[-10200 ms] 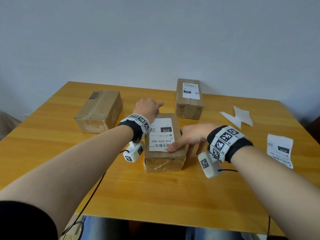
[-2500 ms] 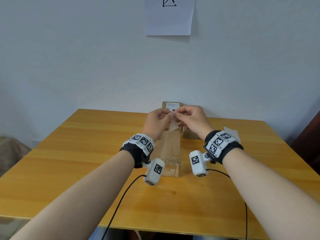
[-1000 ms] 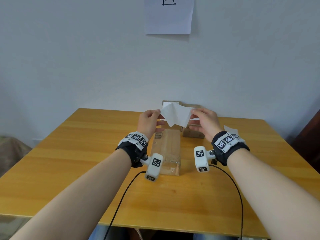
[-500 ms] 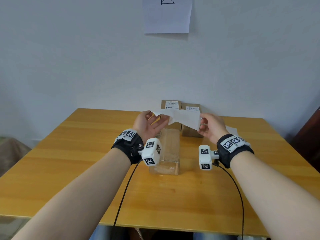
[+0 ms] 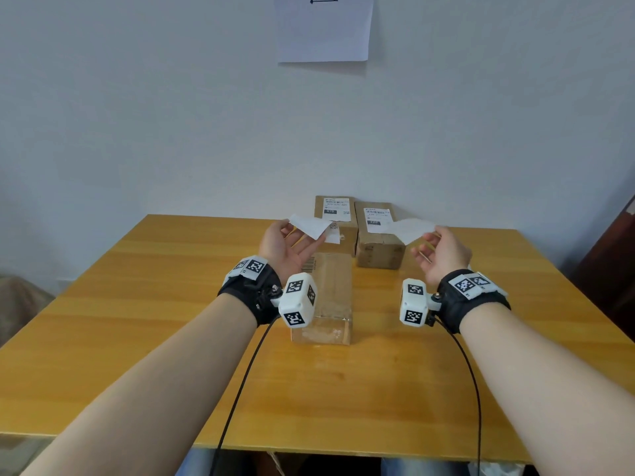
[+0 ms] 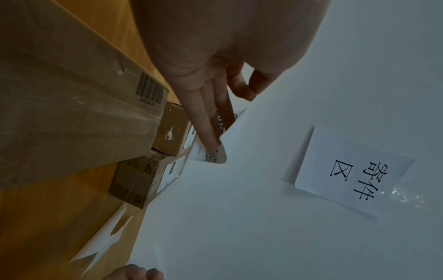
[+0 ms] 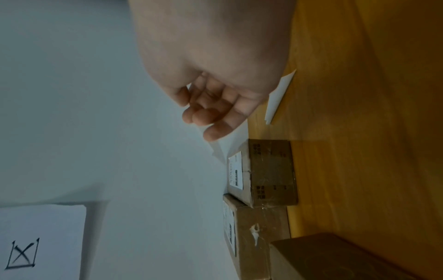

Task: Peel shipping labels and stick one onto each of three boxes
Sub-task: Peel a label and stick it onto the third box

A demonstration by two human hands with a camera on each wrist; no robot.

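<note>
Left hand [image 5: 288, 240], palm up: pinches peeled shipping label [image 5: 314, 228] with QR code. Right hand [image 5: 443, 250]: pinches blank backing sheet [image 5: 410, 229]. Unlabelled box [image 5: 326, 293], barcode printed, mid-table between wrists. Two labelled boxes, "070" [image 5: 332, 211] and "220" [image 5: 378, 231], touching at wall edge. Wall sign [image 6: 352, 170]: "寄件区".

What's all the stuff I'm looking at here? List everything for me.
Table: one, yellow-orange wood, against the wall.
Labelled boxes: two, brown cardboard with white shipping labels on top, side by side at the far edge.
Unlabelled box: one, brown, printed barcode, nearest the person.
Peeled label: one, white, in the air.
Backing sheet: one, white, in the air.
Backing scraps: white, on the table's right side.
Wall sign: one, white paper, black characters.
Left hand: holds the peeled label.
Right hand: pinches the backing sheet.
Wristbands with cameras: two, black and white.
</note>
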